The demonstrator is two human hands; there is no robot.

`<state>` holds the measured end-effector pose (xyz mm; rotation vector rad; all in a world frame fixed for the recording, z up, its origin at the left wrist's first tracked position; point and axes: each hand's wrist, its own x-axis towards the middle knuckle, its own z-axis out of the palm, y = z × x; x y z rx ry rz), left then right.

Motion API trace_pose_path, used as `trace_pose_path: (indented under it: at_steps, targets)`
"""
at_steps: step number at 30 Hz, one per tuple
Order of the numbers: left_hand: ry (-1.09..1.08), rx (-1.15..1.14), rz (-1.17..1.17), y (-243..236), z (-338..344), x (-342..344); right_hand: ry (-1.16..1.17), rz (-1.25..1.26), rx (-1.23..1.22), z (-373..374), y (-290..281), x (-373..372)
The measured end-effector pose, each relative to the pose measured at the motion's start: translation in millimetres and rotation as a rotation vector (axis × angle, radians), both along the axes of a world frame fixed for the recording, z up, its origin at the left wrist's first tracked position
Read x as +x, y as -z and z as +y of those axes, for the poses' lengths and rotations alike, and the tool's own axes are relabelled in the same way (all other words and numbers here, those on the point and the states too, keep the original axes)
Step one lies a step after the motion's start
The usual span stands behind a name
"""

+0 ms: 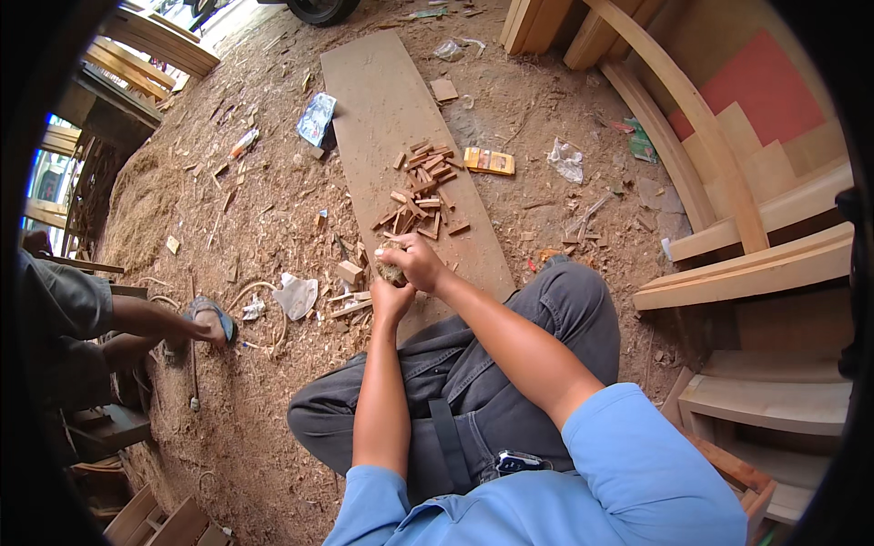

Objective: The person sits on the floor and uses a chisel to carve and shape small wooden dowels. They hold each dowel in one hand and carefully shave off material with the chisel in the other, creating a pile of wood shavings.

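My left hand (391, 297) and my right hand (417, 261) meet over the near part of a long flat board (378, 100). Both are closed around a rough, brownish-grey lump (391, 271); its kind is not clear, and fingers cover much of it. Just beyond my hands lies a loose pile of small reddish-brown wood strips (426, 189) on the board. A few of the strips are close to my right hand's fingers.
Wood shavings and scraps cover the ground. A blue packet (316, 119) and a yellow packet (490, 161) flank the board. Wooden frames (746, 264) stand on the right. At the left, another person's sandalled foot (211, 324) rests near a pale hose (278, 332).
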<state>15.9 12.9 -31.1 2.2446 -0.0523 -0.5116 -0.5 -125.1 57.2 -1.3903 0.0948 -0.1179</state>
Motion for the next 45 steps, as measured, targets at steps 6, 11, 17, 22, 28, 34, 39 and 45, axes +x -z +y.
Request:
trace_pose_path:
  at_steps: [6, 11, 17, 22, 28, 34, 39, 45]
  targets:
    - [-0.009, -0.037, 0.025, -7, -4, -4, -0.013, 0.007, -0.068, 0, -2, -4]
    - [0.017, -0.021, 0.018, -11, -5, -2, 0.041, -0.003, 0.012, 0, -1, -1]
    - [0.007, -0.026, 0.005, 3, -3, 1, 0.026, 0.023, -0.017, 2, -3, -1]
    - [0.011, 0.018, 0.01, -3, -1, -2, -0.027, 0.063, 0.011, -1, -9, -2]
    - [-0.002, 0.028, 0.016, -10, -6, -5, 0.027, -0.01, 0.043, 0, -7, -3]
    - [0.044, -0.014, 0.049, 1, -2, 3, -0.011, 0.017, 0.014, 1, 1, 0]
    - [0.03, -0.031, -0.125, 8, -2, 3, 0.019, 0.022, -0.155, 2, 2, 0]
    - [0.009, -0.092, 0.001, -2, -4, -2, -0.032, 0.048, -0.077, 0, -4, -1]
